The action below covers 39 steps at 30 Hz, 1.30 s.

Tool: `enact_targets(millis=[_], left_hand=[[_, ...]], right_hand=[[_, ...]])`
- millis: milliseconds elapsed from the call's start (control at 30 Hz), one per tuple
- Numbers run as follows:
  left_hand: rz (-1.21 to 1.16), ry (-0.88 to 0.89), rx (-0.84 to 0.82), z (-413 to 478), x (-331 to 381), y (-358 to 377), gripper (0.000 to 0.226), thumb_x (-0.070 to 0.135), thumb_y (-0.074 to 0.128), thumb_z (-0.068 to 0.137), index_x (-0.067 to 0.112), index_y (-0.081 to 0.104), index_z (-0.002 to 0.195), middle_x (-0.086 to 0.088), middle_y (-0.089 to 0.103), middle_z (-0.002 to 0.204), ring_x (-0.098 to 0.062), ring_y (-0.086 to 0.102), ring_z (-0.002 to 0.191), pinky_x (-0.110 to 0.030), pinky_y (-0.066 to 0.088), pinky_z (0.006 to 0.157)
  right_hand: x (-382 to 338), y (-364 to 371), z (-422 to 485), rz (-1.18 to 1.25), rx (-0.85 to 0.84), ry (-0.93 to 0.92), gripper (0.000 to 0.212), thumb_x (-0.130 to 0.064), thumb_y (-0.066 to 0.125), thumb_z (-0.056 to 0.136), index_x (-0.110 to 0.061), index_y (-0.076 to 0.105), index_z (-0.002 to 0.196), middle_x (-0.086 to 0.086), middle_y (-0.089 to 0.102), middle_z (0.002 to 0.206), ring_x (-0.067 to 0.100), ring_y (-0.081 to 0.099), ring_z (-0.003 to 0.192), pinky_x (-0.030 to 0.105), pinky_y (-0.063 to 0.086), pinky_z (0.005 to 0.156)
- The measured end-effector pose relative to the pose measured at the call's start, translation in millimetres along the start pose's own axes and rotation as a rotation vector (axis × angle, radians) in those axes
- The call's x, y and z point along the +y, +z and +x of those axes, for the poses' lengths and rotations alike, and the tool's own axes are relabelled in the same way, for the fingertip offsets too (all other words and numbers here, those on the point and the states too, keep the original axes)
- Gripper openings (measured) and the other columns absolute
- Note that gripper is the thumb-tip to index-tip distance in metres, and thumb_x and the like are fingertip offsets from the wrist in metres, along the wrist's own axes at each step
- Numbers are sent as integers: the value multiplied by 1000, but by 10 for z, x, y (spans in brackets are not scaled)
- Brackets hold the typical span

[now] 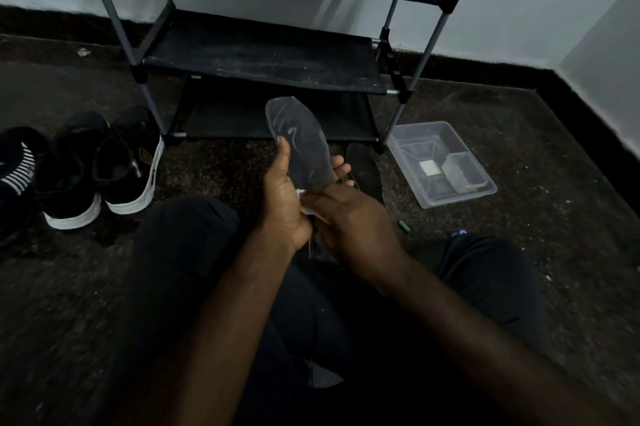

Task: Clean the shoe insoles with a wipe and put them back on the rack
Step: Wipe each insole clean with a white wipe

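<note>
A dark grey insole (298,138) stands upright in front of me, toe end up, streaked with wet marks. My left hand (284,197) grips it from the left, thumb lying along its edge and fingertips showing past its right edge. My right hand (349,221) holds a white wipe (304,203) against the insole's lower end; only small bits of the wipe show between my hands. A second dark insole (363,169) lies on the floor just behind my right hand. The black shoe rack (263,54) stands ahead against the wall, its shelves bare.
Black sneakers with white soles (128,162) and more dark shoes (20,169) sit on the floor at left. A clear plastic tub (415,145) with smaller containers inside lies right of the rack. My legs in dark trousers fill the foreground on dark carpet.
</note>
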<state>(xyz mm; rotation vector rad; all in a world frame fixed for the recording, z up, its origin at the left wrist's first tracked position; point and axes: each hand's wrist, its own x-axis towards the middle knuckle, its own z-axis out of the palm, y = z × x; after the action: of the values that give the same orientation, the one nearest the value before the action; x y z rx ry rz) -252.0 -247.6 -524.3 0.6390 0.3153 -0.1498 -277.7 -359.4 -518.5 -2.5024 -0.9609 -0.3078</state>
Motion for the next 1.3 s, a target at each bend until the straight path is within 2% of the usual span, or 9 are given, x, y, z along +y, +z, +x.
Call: enact_targets(millis=[167, 333, 533, 667, 800, 967, 1033, 1167, 1300], left_hand=[[45, -28, -12, -10, -48, 40, 75, 67, 33, 94, 9, 80, 80, -16, 69, 91, -27, 68, 87, -41, 51, 92], [24, 6, -12, 6, -19, 6, 71, 67, 36, 92, 5, 67, 107, -19, 67, 95, -31, 68, 93, -48, 50, 98], [54, 0, -13, 24, -50, 13, 77, 69, 31, 93, 7, 76, 96, -17, 69, 99, -27, 68, 92, -39, 53, 91], [62, 13, -16, 28, -15, 2, 80, 71, 29, 91, 3, 66, 114, -20, 69, 100, -30, 69, 95, -46, 50, 99], [51, 2, -13, 7, -32, 34, 83, 69, 27, 93, 2, 56, 132, -24, 63, 119, -32, 61, 109, -42, 49, 99], [50, 34, -19, 15, -11, -9, 83, 71, 29, 91, 3, 71, 111, -22, 68, 105, -35, 66, 106, -47, 48, 101], [43, 35, -40, 16, -11, 5, 81, 71, 27, 92, 7, 77, 97, -20, 69, 104, -31, 66, 100, -43, 49, 99], [46, 35, -34, 37, -75, 20, 83, 70, 24, 93, 6, 75, 97, -20, 69, 107, -30, 65, 103, -44, 46, 103], [48, 33, -34, 45, -28, -29, 83, 73, 24, 92, 10, 78, 95, -22, 69, 108, -35, 64, 110, -46, 47, 103]], right_hand=[[170, -16, 69, -50, 148, 177, 24, -22, 52, 93, -13, 74, 99, 7, 71, 98, 25, 65, 84, 41, 55, 68], [45, 15, 43, 106, 94, -21, 22, -11, 62, 87, -5, 73, 106, 11, 70, 103, 25, 67, 93, 40, 56, 77], [139, 18, 113, 82, 202, 138, 20, -15, 60, 92, -6, 75, 102, 10, 68, 97, 23, 66, 87, 35, 55, 75], [65, 38, 71, 120, 160, 32, 19, -12, 65, 89, -5, 74, 104, 11, 68, 97, 22, 66, 87, 31, 54, 76], [182, 1, 139, 146, 272, 227, 23, -11, 57, 89, -4, 75, 102, 10, 69, 97, 23, 67, 86, 21, 48, 78], [-3, 16, 84, 162, 120, 35, 28, -21, 54, 92, -6, 73, 107, 10, 66, 98, 22, 64, 89, 33, 52, 76], [141, 4, 128, 103, 204, 137, 28, -21, 53, 91, -6, 74, 104, 9, 67, 99, 23, 64, 91, 30, 51, 79], [112, 17, 140, 130, 246, 265, 24, -15, 56, 92, -5, 74, 102, 7, 62, 93, 19, 62, 83, 17, 42, 74], [-5, 21, 104, 174, 137, 123, 22, -13, 62, 92, -9, 72, 110, 8, 64, 98, 20, 64, 89, 27, 51, 78]])
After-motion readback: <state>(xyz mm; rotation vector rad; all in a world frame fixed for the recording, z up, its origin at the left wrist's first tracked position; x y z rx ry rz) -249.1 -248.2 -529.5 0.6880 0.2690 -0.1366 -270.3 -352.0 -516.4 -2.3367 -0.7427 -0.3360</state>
